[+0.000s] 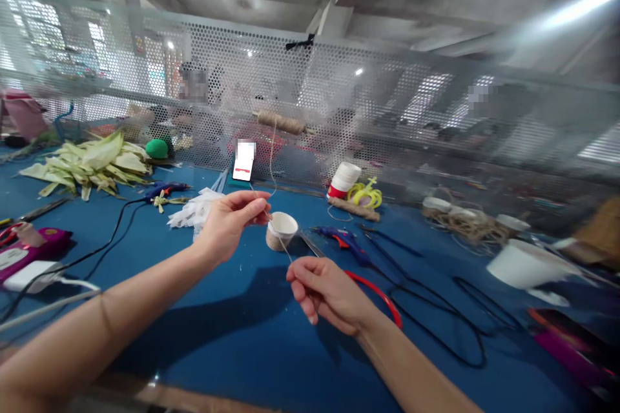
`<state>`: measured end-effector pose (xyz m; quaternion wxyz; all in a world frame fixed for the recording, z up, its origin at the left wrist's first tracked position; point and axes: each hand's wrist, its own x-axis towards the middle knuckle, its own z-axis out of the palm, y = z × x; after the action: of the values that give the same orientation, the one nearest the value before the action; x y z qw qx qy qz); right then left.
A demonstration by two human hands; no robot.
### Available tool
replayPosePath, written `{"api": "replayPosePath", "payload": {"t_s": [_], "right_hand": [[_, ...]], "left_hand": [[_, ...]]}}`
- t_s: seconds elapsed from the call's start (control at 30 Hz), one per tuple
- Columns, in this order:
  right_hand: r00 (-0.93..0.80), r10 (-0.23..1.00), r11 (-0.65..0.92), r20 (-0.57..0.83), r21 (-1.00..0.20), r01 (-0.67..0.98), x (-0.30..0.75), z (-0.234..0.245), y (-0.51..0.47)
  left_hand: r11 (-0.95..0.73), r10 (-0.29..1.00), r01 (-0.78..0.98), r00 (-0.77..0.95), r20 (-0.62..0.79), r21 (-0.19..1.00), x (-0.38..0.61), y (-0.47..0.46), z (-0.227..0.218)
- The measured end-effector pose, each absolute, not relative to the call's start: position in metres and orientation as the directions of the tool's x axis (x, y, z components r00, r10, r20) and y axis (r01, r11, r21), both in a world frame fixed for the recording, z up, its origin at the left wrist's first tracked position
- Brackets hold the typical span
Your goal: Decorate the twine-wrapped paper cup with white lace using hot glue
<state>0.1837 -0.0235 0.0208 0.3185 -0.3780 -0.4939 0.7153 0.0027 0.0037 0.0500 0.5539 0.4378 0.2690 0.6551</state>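
Note:
Between thumb and fingers, my left hand pinches a thin twine that runs up to a twine spool mounted on the perforated screen. A stretch of the same twine slants down to my right hand, whose thumb and index finger are closed on it. Behind this stretch stands a small white cup, its lower outside wrapped in tan twine. Neither hand appears to hold the cup. Just right of the cup, a blue glue gun lies on the blue table, with scissors-like metal blades close by.
White strips and pale dried husks lie to the left. A second glue gun trails a black cord. A phone leans at the back. Stacked cups, a twine bundle and a white cup are on the right.

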Motion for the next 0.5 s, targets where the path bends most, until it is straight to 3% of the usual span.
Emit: {"api": "replayPosePath", "payload": {"t_s": [0.3, 0.5], "right_hand": [[-0.441, 0.889, -0.114, -0.125, -0.992, 0.051, 0.1782, 0.0234, -0.0322], [-0.500, 0.847, -0.179, -0.180, -0.982, 0.051, 0.1802, 0.0231, -0.0307]], "left_hand": [[-0.217, 0.966, -0.467, 0.024, 0.258, 0.857, 0.0046, 0.0023, 0.0478], [-0.197, 0.969, -0.467, 0.038, 0.243, 0.862, 0.0055, 0.0034, 0.0444]]}}
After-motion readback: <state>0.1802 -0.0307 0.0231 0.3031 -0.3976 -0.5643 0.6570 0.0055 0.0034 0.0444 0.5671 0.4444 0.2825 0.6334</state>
